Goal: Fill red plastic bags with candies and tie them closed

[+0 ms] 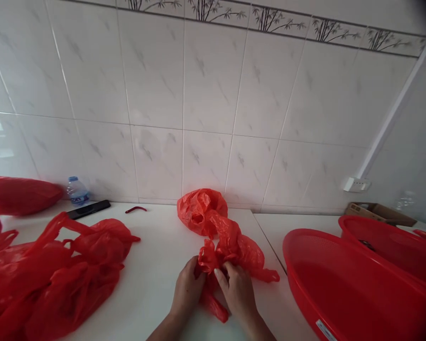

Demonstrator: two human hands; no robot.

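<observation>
White bench, tiled wall at 12 o'clock. Left hand and right hand: fingers apparently pinch red plastic, tips partly hidden. Red tub, 3 o'clock.

This is a tiled indoor room of the kitchen or workroom sort, though too little of it shows to settle which. Pale marbled wall tiles rise behind a white worktop across the lower frame, with a bamboo-patterned border along the top edge and white cable trunking slanting down to an electrical box at the right. Two large red plastic tubs at lower right and a cardboard box behind them give it a working look, while a water bottle and a black phone at left add an everyday touch
</observation>
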